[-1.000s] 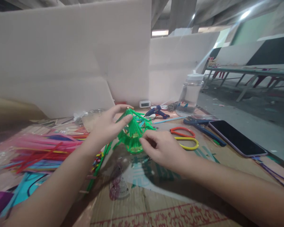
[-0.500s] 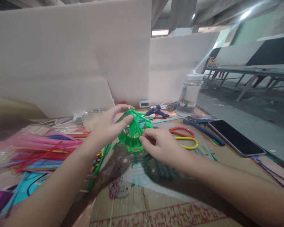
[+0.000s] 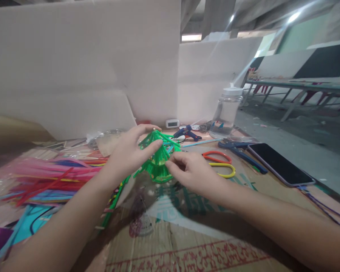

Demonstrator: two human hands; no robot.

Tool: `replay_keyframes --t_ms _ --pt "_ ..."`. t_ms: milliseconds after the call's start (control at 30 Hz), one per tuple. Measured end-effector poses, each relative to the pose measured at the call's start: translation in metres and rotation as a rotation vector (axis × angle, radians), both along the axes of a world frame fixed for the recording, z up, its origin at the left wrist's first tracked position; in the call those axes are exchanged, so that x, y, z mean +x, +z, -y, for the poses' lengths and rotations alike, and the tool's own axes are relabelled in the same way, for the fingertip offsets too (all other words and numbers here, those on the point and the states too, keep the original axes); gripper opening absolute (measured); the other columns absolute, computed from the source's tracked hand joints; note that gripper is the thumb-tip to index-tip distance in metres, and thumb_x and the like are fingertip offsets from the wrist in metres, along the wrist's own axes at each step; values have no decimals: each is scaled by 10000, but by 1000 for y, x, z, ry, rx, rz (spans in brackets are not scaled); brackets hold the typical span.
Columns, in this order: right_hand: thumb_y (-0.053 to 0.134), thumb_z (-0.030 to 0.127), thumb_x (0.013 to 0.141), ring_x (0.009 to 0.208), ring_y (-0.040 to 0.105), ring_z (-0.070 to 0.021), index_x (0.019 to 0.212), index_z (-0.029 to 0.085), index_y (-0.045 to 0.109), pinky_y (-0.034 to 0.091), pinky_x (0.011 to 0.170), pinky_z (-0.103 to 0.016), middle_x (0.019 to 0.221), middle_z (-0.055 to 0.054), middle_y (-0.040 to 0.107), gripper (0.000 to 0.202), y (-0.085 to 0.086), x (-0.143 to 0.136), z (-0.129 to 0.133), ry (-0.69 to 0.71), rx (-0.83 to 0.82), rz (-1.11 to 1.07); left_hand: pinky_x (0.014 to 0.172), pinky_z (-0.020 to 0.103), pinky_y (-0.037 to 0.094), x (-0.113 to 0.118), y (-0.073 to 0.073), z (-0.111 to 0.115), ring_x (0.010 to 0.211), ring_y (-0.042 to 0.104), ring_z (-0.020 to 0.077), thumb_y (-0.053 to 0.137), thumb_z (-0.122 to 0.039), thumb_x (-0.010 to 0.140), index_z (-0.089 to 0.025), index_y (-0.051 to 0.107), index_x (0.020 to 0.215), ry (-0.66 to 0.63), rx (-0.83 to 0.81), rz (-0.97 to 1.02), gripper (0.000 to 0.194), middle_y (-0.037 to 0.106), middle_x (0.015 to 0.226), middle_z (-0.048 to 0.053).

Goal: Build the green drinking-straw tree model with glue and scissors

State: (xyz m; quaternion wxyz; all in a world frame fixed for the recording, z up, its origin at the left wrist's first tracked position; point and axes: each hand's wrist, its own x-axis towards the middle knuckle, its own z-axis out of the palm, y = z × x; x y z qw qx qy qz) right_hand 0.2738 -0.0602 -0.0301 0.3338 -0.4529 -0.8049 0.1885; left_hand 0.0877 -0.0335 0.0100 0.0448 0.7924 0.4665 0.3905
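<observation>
A green tiered, roof-like model made of thin fuzzy strips, perhaps pipe cleaners (image 3: 161,160), stands on the work surface. My left hand (image 3: 133,149) grips its upper left side, thumb in front and fingers behind near the peak. My right hand (image 3: 188,168) is closed at the model's lower right edge, thumb and fingertips pinched together. Whatever lies between those fingertips is hidden. Just beyond my right hand lie scissors with one orange and one yellow handle (image 3: 221,170). Behind the model rests a dark blue glue gun (image 3: 187,132).
Left lies a pile of pink, red and blue pipe cleaners (image 3: 56,175). To the right are blue-handled pliers (image 3: 243,154), a phone (image 3: 282,164) and a clear water bottle (image 3: 226,113). A small white digital clock (image 3: 172,123) stands before the white panels (image 3: 87,56).
Both hands stay on the green model, with only a slight shift of the left thumb and the right fingers. The whole view has moved a little.
</observation>
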Motion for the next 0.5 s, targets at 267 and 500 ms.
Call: replay_keyframes --t_ms 267,500 --pt "500 340 940 562 461 -94 763 180 636 262 538 -248 616 29 558 274 -5 0 2 20 62 3 968 375 478 -5 -1 -4 1052 635 249 548 -456 896 -234 660 1134 -52 -8 18 345 702 1122 43" --pt "504 333 942 570 476 -98 785 180 645 264 552 -246 623 25 576 261 -7 1 1 11 94 10 954 341 479 -6 -1 -6 1040 641 233 521 -445 927 -209 671 1132 -104 -7 49 347 707 1117 51"
